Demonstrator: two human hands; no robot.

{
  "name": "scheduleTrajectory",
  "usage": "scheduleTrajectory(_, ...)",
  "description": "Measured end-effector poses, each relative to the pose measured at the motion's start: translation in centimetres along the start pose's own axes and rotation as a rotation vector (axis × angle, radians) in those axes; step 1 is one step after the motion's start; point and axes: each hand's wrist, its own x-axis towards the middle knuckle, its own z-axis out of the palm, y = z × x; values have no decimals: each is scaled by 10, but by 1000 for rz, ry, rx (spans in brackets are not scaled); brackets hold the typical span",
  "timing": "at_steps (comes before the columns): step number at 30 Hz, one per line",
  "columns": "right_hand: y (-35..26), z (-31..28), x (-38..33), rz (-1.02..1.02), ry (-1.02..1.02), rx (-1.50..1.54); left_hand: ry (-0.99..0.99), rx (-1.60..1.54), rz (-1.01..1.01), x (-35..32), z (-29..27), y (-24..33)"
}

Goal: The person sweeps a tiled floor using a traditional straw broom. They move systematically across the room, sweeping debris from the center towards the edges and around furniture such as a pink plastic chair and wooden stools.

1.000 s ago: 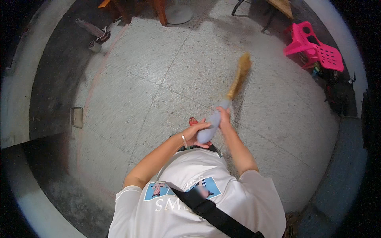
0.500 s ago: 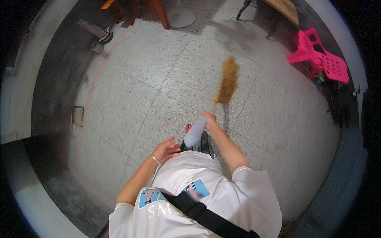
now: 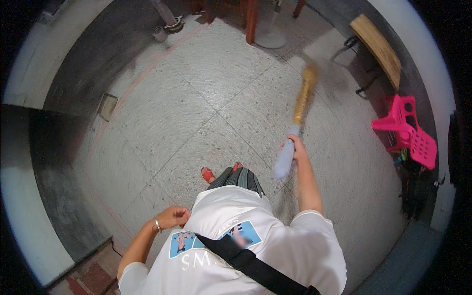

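Note:
My right hand (image 3: 296, 147), out in front to the right, is wrapped round the pale lavender handle of a broom (image 3: 286, 156). Beyond the hand runs the broom's golden-brown part, smeared by motion at its far end, which points away over the floor. The handle's rounded butt sticks out toward me. At the left of my waist, beside the white shirt, hangs my left hand (image 3: 175, 216), its fingers curled in and nothing visible in them. A bracelet (image 3: 157, 224) circles that wrist.
Speckled tile floor (image 3: 216, 142) spreads around my red-sandalled feet. On the right stand a pink plastic chair (image 3: 405, 125) and a wooden-topped bench (image 3: 378, 49). Wooden table legs (image 3: 251, 22) and a round base (image 3: 270, 40) are far ahead. A dark wall band (image 3: 98, 54) runs along the left.
My right hand has swung the broom farther to the right. The left hand has drawn back and its fingers have curled. The view has turned, and both sandals now show.

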Motion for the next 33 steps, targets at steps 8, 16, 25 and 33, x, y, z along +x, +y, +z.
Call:
scheduleTrajectory(8, 26, 44, 104, 288, -124, -40, -37, -156, 82, -38, 6, -49)
scheduleTrajectory(16, 118, 215, -44, 57, -356, -295, -80, -132, 74, -31, -5, -49)
scheduleTrajectory(25, 48, 190, -111, 188, -439, -232, -2, 102, 291, -43, -27, -67)
scheduleTrajectory(33, 70, 201, -80, 294, -256, -360, 51, -34, 344, -42, -28, -105)
